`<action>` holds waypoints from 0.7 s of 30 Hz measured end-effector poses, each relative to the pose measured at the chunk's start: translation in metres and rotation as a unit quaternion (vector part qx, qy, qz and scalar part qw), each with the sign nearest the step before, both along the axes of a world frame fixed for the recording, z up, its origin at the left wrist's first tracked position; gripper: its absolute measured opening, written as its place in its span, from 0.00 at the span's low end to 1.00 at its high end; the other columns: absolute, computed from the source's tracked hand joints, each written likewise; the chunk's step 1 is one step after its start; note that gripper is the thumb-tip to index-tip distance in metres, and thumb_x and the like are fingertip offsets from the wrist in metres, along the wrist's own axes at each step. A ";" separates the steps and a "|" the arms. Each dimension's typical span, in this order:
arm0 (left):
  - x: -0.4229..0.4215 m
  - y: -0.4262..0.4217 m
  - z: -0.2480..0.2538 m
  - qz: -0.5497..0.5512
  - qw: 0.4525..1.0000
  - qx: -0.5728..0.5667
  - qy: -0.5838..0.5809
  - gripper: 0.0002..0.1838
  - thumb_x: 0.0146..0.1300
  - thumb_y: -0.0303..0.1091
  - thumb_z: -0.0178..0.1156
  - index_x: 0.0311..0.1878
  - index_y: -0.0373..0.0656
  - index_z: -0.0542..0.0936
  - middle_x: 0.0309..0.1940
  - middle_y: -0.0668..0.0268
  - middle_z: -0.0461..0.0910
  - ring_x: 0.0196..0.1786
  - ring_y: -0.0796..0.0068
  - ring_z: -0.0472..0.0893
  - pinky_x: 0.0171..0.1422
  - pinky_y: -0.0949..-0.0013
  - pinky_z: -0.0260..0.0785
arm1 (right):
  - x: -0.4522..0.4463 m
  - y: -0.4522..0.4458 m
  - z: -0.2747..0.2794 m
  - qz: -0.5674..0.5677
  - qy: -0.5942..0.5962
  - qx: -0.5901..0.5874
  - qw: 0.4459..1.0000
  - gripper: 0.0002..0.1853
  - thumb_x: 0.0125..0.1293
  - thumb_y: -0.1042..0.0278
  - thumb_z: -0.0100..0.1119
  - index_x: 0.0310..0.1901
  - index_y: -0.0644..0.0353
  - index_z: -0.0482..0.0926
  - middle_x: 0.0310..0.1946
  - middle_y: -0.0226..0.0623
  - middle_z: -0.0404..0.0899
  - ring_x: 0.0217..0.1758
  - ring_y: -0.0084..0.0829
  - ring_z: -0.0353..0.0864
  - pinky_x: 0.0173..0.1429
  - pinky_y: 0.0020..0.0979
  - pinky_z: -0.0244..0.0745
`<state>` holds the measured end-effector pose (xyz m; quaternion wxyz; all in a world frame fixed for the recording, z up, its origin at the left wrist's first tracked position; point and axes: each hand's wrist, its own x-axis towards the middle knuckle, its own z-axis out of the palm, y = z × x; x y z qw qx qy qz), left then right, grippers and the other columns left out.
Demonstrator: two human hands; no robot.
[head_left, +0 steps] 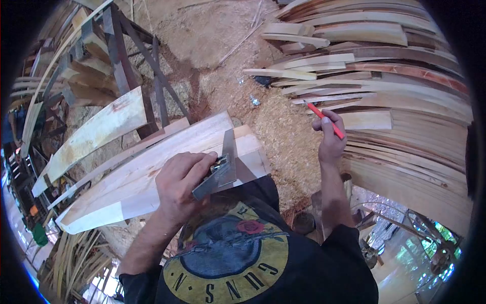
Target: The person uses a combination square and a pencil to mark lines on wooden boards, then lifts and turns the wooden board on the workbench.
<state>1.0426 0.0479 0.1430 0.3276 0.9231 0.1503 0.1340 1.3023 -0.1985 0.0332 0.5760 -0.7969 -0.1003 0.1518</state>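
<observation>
My left hand [182, 175] is closed around a metal try square [229, 147], whose blade lies across the right end of a pale wooden board [136, 172]. Part of the square is covered by my fingers. The board stretches from in front of me toward the lower left, its near edge facing my body. Off to the right, my right hand [331, 133] grips a red pencil [315, 110] in the air, its tip pointing up and left, apart from the board.
Long wooden planks and strips [405, 104] are stacked on the right. A curved board [93, 134] and dark trestle legs [119, 50] stand at the left. Sawdust and shavings [283, 142] cover the ground. Thin offcuts [76, 261] pile up at the lower left.
</observation>
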 end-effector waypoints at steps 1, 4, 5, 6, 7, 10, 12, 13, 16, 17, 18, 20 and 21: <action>0.003 -0.002 -0.003 -0.002 1.000 -0.004 0.006 0.21 0.47 0.22 0.68 0.49 0.38 0.87 0.39 0.55 0.87 0.40 0.56 0.87 0.44 0.59 0.79 | 0.002 -0.001 -0.004 0.002 0.008 -0.001 1.000 0.15 0.77 0.67 0.54 0.57 0.68 0.78 0.32 0.34 0.84 0.38 0.23 0.82 0.51 0.28 0.76; 0.014 -0.011 -0.004 -0.007 1.000 -0.013 0.012 0.22 0.47 0.23 0.67 0.50 0.37 0.87 0.39 0.55 0.87 0.40 0.55 0.87 0.44 0.59 0.79 | 0.008 -0.004 -0.011 0.006 0.026 -0.001 1.000 0.15 0.77 0.66 0.54 0.57 0.68 0.78 0.32 0.34 0.84 0.38 0.23 0.82 0.50 0.28 0.76; 0.017 -0.013 -0.003 -0.008 1.000 -0.015 0.013 0.22 0.48 0.23 0.66 0.50 0.37 0.87 0.39 0.55 0.87 0.40 0.55 0.87 0.44 0.59 0.79 | 0.009 -0.004 -0.013 0.007 0.034 0.002 0.999 0.15 0.77 0.66 0.54 0.57 0.68 0.78 0.32 0.34 0.84 0.38 0.23 0.82 0.51 0.28 0.77; 0.020 -0.015 -0.003 -0.008 1.000 -0.016 0.014 0.22 0.48 0.23 0.66 0.50 0.37 0.87 0.39 0.54 0.87 0.40 0.55 0.87 0.44 0.59 0.79 | 0.010 -0.002 -0.015 0.008 0.043 0.005 0.999 0.15 0.77 0.66 0.54 0.57 0.68 0.78 0.32 0.34 0.84 0.38 0.23 0.82 0.51 0.28 0.77; 0.022 -0.016 -0.002 -0.008 1.000 -0.016 0.015 0.22 0.48 0.23 0.66 0.50 0.37 0.87 0.39 0.54 0.87 0.40 0.55 0.87 0.44 0.59 0.79 | 0.010 -0.001 -0.017 0.013 0.044 0.004 0.999 0.15 0.77 0.66 0.54 0.57 0.68 0.78 0.32 0.34 0.84 0.38 0.23 0.82 0.51 0.28 0.77; 0.027 -0.019 -0.003 -0.010 1.000 -0.020 0.020 0.22 0.49 0.24 0.66 0.51 0.36 0.86 0.39 0.54 0.87 0.40 0.55 0.87 0.44 0.59 0.79 | 0.011 0.002 -0.017 0.025 0.049 0.001 0.998 0.15 0.77 0.66 0.54 0.57 0.69 0.78 0.32 0.34 0.84 0.38 0.23 0.82 0.50 0.28 0.77; 0.029 -0.021 -0.004 -0.009 0.999 -0.023 0.022 0.22 0.49 0.24 0.67 0.51 0.36 0.86 0.40 0.53 0.87 0.40 0.55 0.87 0.44 0.59 0.79 | 0.012 0.004 -0.017 0.033 0.056 0.002 0.998 0.15 0.77 0.67 0.55 0.56 0.69 0.78 0.33 0.35 0.85 0.38 0.23 0.82 0.50 0.28 0.77; 0.030 -0.022 -0.003 -0.008 0.999 -0.025 0.024 0.21 0.49 0.24 0.67 0.51 0.36 0.86 0.40 0.53 0.87 0.40 0.55 0.87 0.44 0.59 0.79 | 0.011 0.005 -0.018 0.031 0.061 0.000 0.998 0.15 0.77 0.66 0.55 0.57 0.69 0.78 0.33 0.35 0.85 0.38 0.23 0.82 0.50 0.28 0.77; 0.029 -0.022 -0.005 -0.011 0.999 -0.028 0.026 0.21 0.49 0.24 0.68 0.51 0.36 0.86 0.39 0.53 0.87 0.40 0.54 0.88 0.44 0.59 0.80 | 0.011 0.009 -0.019 0.029 0.066 -0.001 0.997 0.15 0.77 0.66 0.55 0.57 0.69 0.78 0.33 0.35 0.85 0.38 0.24 0.83 0.49 0.28 0.78; 0.028 -0.022 -0.006 -0.014 0.999 -0.028 0.027 0.21 0.49 0.24 0.68 0.51 0.36 0.86 0.39 0.53 0.87 0.40 0.54 0.88 0.44 0.59 0.80 | 0.011 0.010 -0.018 0.032 0.063 0.000 0.998 0.15 0.77 0.66 0.55 0.57 0.69 0.78 0.33 0.35 0.85 0.38 0.24 0.83 0.49 0.28 0.78; 0.029 -0.021 -0.006 -0.015 0.999 -0.026 0.027 0.21 0.49 0.23 0.68 0.51 0.36 0.86 0.39 0.53 0.87 0.40 0.55 0.88 0.43 0.59 0.80 | 0.010 0.011 -0.018 0.033 0.061 0.001 0.998 0.15 0.77 0.66 0.55 0.57 0.70 0.78 0.33 0.35 0.85 0.38 0.24 0.83 0.49 0.28 0.78; 0.030 -0.021 -0.005 -0.020 0.999 -0.024 0.029 0.21 0.49 0.22 0.68 0.51 0.36 0.86 0.39 0.53 0.87 0.40 0.55 0.88 0.42 0.60 0.80 | 0.009 0.013 -0.021 0.032 0.066 0.016 0.997 0.15 0.77 0.67 0.55 0.57 0.70 0.78 0.33 0.36 0.85 0.38 0.24 0.83 0.49 0.28 0.78; 0.030 -0.022 -0.005 -0.020 0.999 -0.021 0.029 0.21 0.49 0.22 0.68 0.51 0.36 0.86 0.39 0.54 0.87 0.39 0.56 0.88 0.42 0.61 0.80 | 0.008 0.013 -0.022 0.032 0.068 0.023 0.997 0.15 0.77 0.67 0.55 0.57 0.70 0.78 0.33 0.36 0.85 0.38 0.24 0.83 0.49 0.28 0.78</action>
